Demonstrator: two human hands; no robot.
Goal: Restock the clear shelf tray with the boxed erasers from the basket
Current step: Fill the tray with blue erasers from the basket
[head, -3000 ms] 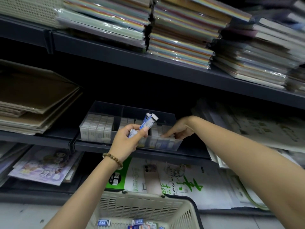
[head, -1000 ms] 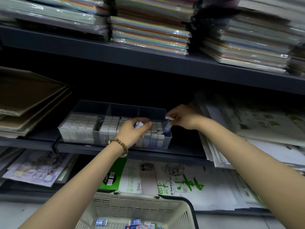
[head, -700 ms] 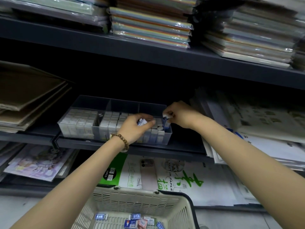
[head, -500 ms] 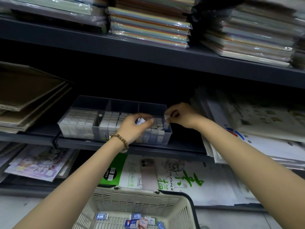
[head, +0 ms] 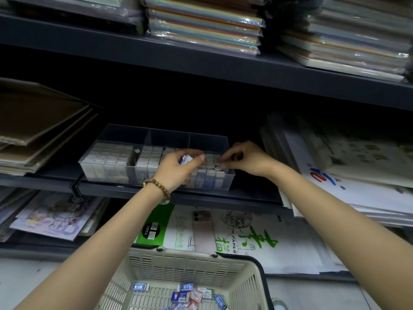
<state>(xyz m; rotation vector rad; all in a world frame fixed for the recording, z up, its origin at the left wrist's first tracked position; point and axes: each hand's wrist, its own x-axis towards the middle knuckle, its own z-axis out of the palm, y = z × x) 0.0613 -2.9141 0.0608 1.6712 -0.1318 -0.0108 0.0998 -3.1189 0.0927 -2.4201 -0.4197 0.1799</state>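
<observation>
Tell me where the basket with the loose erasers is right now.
The cream basket sits at the bottom centre of the head view, below the shelf holding the clear tray, between the person's two forearms, in front of the sketch paper packs.

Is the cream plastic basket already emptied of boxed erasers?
No, several small blue and white boxed erasers lie loose on the floor of the cream slotted plastic basket below the shelf.

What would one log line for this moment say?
left hand: grip on boxed erasers | right hand: seating one in clear tray, right compartment | basket: erasers remain
</observation>
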